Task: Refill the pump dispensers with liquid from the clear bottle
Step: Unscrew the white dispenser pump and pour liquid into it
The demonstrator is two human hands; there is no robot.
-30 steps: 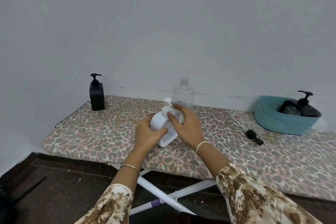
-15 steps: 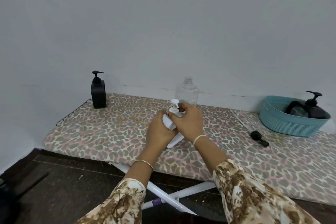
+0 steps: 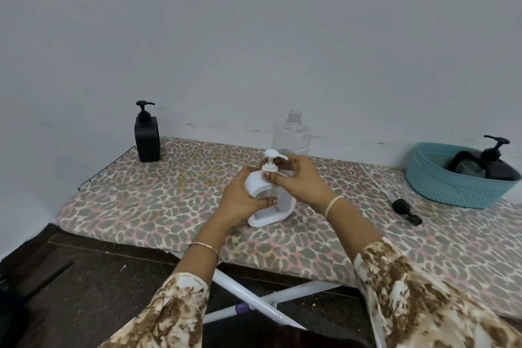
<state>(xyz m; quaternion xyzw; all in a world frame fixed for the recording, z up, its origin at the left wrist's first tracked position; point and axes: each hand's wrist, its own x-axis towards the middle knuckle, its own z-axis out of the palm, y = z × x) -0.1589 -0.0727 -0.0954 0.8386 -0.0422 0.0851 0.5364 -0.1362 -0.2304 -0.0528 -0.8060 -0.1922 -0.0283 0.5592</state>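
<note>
White plastic dispenser [image 3: 271, 206] held tilted in both hands over the middle of the ironing board [image 3: 141, 200].
Its body is clasped in the grip of the left hand [image 3: 243, 200], and its pump collar is pinched in the grip of the right hand [image 3: 302, 181]. Just behind it, a clear bottle [image 3: 292, 135] is stood upright, uncapped. A black dispenser [image 3: 147, 135] is set at the far left, a loose black pump head [image 3: 405, 207] is laid to the right, and a second black dispenser [image 3: 491, 161] is kept in a teal basket [image 3: 452, 192].

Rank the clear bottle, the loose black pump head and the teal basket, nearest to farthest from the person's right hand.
1. Clear bottle, just behind the right hand.
2. Loose black pump head, lying to its right.
3. Teal basket, far right by the wall.
</note>
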